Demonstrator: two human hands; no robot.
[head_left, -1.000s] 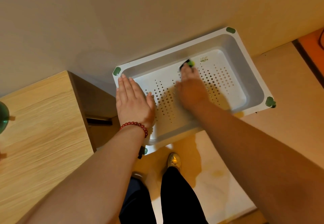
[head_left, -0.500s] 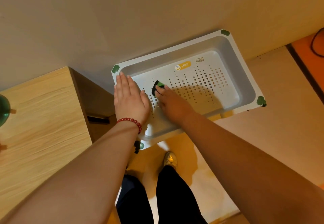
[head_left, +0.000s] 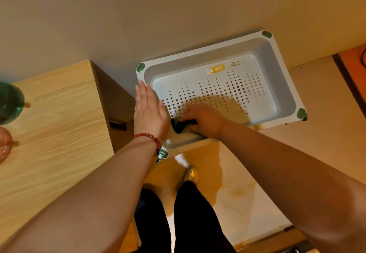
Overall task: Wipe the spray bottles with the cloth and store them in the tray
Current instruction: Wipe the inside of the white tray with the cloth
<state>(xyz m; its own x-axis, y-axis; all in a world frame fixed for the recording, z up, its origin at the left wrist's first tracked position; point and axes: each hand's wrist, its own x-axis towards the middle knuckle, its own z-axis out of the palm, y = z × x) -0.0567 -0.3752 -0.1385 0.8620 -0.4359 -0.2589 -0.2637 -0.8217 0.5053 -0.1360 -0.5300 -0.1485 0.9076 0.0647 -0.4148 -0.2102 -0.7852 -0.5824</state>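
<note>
Warm dim indoor light, soft shadow on the tray (head_left: 265,104) floor, slight blur, wide-angle edge distortion

2 bottles (head_left: 9,102) (head_left: 5,145), 1 tray (head_left: 263,106), 1 cloth (head_left: 179,125)

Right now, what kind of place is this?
Probably a room in a home, not a lab: a wooden cabinet against a plain wall, a pale floor below, and the right hand holding a cloth in a white plastic tray.

Right hand (head_left: 204,120) grips cloth (head_left: 179,127) inside white tray (head_left: 285,78).
</note>
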